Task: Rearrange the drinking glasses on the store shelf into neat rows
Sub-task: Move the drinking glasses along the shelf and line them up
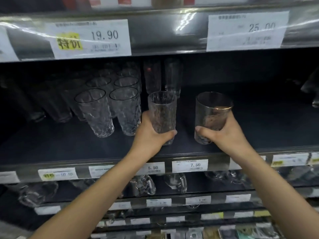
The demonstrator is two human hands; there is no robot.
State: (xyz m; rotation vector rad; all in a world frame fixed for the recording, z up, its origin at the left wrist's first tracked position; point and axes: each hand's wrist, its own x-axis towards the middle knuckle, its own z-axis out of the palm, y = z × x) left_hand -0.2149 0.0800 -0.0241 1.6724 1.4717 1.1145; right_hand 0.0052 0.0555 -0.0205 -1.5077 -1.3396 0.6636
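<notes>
My left hand (151,133) grips a tall clear textured glass (162,111) near its base, upright on the dark middle shelf (69,145). My right hand (222,133) holds a wider tinted glass with a gold rim (211,109) to its right, also near the base. Left of them, textured glasses (96,111) stand in two rows running back into the shelf. Two tall slim glasses (173,76) stand behind the glass in my left hand. Darker glasses (51,104) sit at the far left, hard to make out.
The shelf above carries price labels (93,38) and hangs low over the glasses. A label strip (189,165) lines the front edge of the middle shelf. Glass mugs (143,185) fill the shelf below. A few glasses (310,87) stand at the far right.
</notes>
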